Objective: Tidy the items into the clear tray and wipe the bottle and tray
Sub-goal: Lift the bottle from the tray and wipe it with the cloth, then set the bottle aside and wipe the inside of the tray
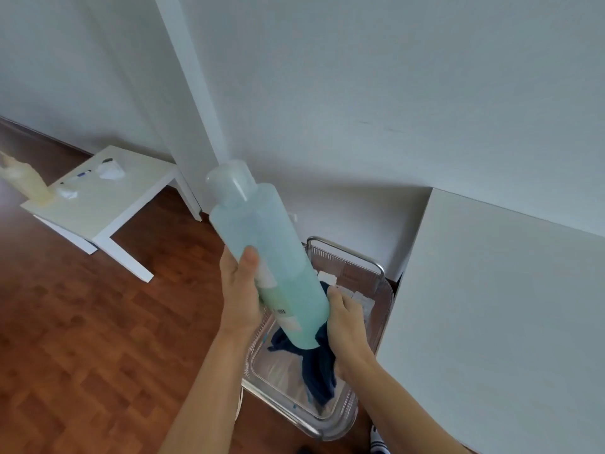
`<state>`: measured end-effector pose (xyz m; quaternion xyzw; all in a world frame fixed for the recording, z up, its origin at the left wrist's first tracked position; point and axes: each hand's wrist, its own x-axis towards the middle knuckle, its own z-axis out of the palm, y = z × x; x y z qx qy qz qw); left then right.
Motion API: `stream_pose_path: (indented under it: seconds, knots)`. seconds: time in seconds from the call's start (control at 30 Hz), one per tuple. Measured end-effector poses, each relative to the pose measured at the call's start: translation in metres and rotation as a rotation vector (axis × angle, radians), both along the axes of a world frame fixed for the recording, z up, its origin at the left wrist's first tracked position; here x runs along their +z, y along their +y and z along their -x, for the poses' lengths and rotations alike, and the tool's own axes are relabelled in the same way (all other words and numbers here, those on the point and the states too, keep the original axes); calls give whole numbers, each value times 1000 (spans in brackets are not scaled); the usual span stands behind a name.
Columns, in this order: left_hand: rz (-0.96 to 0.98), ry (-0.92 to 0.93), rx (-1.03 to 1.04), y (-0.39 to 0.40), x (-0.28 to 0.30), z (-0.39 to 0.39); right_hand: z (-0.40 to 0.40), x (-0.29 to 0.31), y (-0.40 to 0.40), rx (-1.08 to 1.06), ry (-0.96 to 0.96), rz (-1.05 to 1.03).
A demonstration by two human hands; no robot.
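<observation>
A tall translucent bottle (262, 244) with pale blue-green liquid and a clear cap is held tilted in front of me, cap up and to the left. My left hand (240, 290) grips its lower left side, thumb on the front. My right hand (345, 326) holds a dark blue cloth (314, 358) against the bottle's base. Below them lies the clear tray (386, 290), set in a metal wire cart; small white items (330, 278) lie at its far end.
A low white side table (111, 208) at the left carries a yellowish bottle (24, 181), crumpled white wrappers (109, 170) and a pen. A white cabinet top (491, 306) borders the cart on the right. Wooden floor spreads to the left; white wall behind.
</observation>
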<state>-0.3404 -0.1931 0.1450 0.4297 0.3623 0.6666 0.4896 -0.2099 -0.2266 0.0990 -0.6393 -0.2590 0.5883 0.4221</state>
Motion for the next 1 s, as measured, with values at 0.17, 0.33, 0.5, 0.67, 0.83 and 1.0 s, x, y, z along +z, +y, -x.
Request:
stream_pose_path:
  seconds: [0.17, 0.33, 0.5, 0.67, 0.83, 1.0]
  knots:
    - [-103, 47, -146, -10, -22, 6, 5, -10, -4, -211, 216, 51]
    - [-8, -14, 211, -21, -60, 4, 23, -34, -6, -290, 490, 360]
    - [56, 174, 402, -33, -92, 8, 39, -66, -17, -53, 184, 280]
    - [97, 297, 405, -33, -104, 4, 22, -89, -28, 154, -43, 135]
    - [159, 240, 527, -11, -117, -7, -26, -108, -22, 169, -122, 100]
    - [220, 183, 513, 17, -136, -24, -77, -119, -7, -19, -35, 205]
